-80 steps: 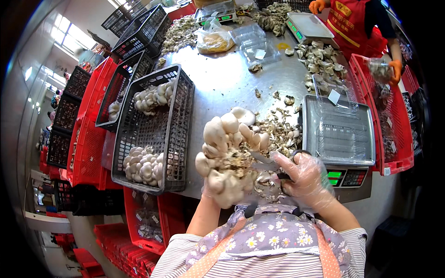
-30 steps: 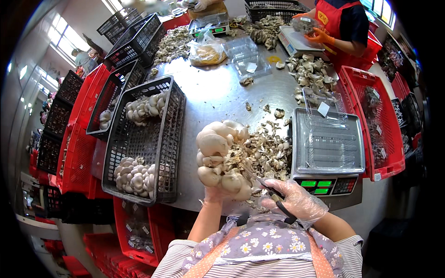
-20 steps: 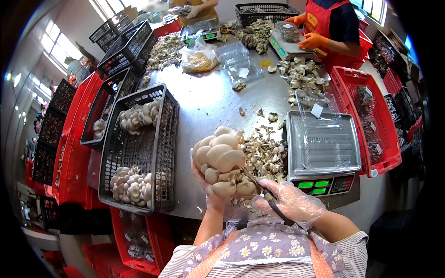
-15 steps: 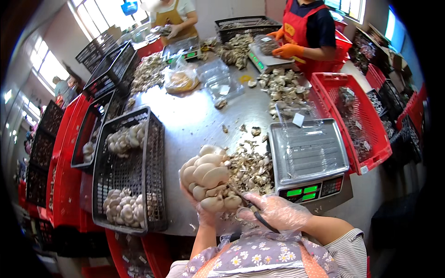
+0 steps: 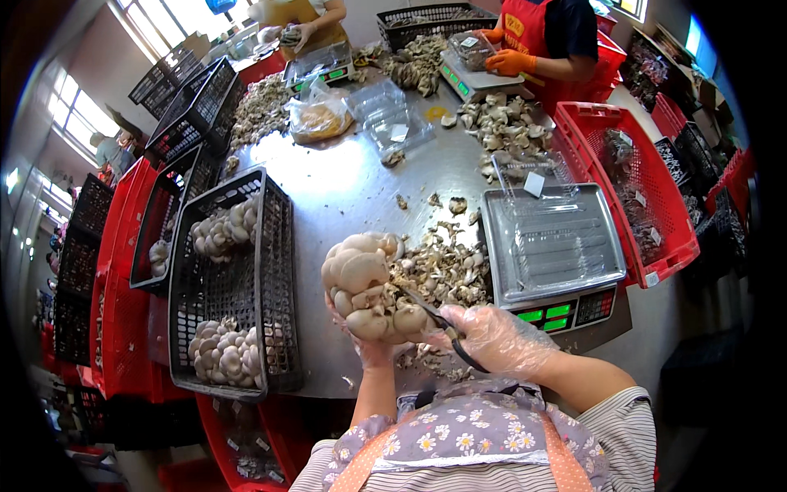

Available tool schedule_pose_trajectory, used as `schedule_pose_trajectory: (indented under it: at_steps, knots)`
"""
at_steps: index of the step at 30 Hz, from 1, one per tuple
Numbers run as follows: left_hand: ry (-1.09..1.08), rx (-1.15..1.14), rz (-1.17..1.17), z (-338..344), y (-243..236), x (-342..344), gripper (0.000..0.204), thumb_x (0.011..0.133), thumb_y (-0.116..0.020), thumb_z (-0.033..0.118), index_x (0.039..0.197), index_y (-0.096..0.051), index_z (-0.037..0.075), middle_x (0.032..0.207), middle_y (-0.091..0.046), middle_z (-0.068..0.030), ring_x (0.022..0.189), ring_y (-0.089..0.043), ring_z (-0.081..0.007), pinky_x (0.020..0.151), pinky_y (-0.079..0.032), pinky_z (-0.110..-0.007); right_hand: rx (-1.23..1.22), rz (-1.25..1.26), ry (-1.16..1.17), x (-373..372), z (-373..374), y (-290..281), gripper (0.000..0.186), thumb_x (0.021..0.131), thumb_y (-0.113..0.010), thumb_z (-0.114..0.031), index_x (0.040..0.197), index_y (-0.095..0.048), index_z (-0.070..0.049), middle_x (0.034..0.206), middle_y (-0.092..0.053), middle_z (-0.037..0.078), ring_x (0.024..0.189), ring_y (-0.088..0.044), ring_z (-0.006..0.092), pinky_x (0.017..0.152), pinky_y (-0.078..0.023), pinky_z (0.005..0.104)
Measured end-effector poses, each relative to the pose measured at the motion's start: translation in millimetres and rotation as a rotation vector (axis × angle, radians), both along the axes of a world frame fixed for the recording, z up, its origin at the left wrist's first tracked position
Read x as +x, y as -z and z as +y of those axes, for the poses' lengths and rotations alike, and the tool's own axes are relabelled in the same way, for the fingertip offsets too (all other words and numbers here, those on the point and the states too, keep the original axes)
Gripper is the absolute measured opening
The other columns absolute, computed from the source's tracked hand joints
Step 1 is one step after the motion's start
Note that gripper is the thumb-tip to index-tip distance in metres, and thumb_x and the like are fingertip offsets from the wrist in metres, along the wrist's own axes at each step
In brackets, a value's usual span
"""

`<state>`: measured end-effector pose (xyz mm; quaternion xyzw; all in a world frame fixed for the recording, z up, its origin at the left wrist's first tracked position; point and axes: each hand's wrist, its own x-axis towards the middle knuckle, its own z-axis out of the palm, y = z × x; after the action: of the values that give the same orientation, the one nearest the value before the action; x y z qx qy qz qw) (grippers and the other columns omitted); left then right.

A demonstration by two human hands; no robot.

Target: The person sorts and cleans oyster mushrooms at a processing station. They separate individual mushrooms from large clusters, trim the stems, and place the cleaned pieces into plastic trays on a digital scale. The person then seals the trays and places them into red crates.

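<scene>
Found left hand cupped around pale mushroom cluster, at three o'clock from black crate. Noted right hand closed around scissors, angled at cluster's three o'clock side.

Free tabletop between obstacles: black crate and mushroom cluster.

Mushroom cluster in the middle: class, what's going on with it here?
The person's left grip supports the mushroom cluster, while the right grip holds scissors, their blades at the cluster's right side. Small mushroom pieces lie beside it on the metal table. More mushrooms sit in a black crate to the left. Farther off, a co-worker in a red apron handles a clear pack.
</scene>
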<state>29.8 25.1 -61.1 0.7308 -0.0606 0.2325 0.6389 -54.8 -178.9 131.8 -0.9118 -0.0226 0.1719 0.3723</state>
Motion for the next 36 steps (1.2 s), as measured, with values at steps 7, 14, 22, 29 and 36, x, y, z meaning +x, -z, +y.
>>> schedule_pose_trajectory:
  at_steps: [7,14,22,29,36]
  knots:
    - [0.491,-0.63,0.232,-9.9,-19.8,-6.9,0.057,0.1,-0.057,0.037,0.145,-0.034,0.011,0.141,-0.043,-0.0071,0.129,-0.044,-0.0221,0.111,-0.038,-0.039,0.445,0.332,0.131,9.6,-7.5,10.2,0.047,0.094,-0.066,-0.045,0.119,-0.063,-0.006,0.069,-0.054,0.005,0.057,-0.046,0.0127,0.052,-0.034,0.0297]
    - [0.024,0.951,-0.125,3.8,82.8,-0.4,0.043,0.096,-0.058,0.025,0.135,-0.047,0.011,0.126,-0.053,-0.0043,0.118,-0.052,-0.0211,0.106,-0.042,-0.035,-0.025,-0.21,-0.001,3.4,-13.3,6.9,0.05,0.085,-0.075,-0.036,0.122,-0.06,-0.006,0.077,-0.063,0.017,0.073,-0.063,0.0367,0.066,-0.049,0.0456]
    - [0.219,0.292,-0.206,-19.2,-33.1,-7.5,0.019,0.089,-0.057,0.011,0.107,-0.049,0.012,0.104,-0.057,-0.0013,0.096,-0.054,-0.0159,0.087,-0.045,-0.03,-0.108,-0.595,0.013,7.3,-20.0,45.3,0.063,0.075,-0.083,-0.034,0.127,-0.058,-0.008,0.084,-0.063,0.015,0.076,-0.063,0.0348,0.065,-0.05,0.0441]
    - [-0.224,1.305,-1.042,-0.2,-18.8,-4.3,0.01,0.088,-0.058,0.009,0.083,-0.05,0.012,0.085,-0.056,0.002,0.079,-0.052,-0.0113,0.066,-0.045,-0.029,-0.21,-0.593,0.055,6.8,-13.8,45.8,0.067,0.075,-0.083,-0.034,0.131,-0.057,-0.008,0.086,-0.063,0.015,0.076,-0.063,0.0357,0.065,-0.05,0.0442]
    - [-2.663,3.066,-1.669,9.3,18.2,-14.2,0.018,0.094,-0.056,0.014,0.11,-0.053,0.006,0.111,-0.057,-0.0002,0.098,-0.055,-0.012,0.089,-0.05,-0.03,0.1,-0.528,-0.03,8.4,-20.1,60.9,0.053,0.078,-0.082,-0.026,0.123,-0.061,-0.007,0.093,-0.067,0.015,0.077,-0.066,0.0362,0.067,-0.052,0.0422]
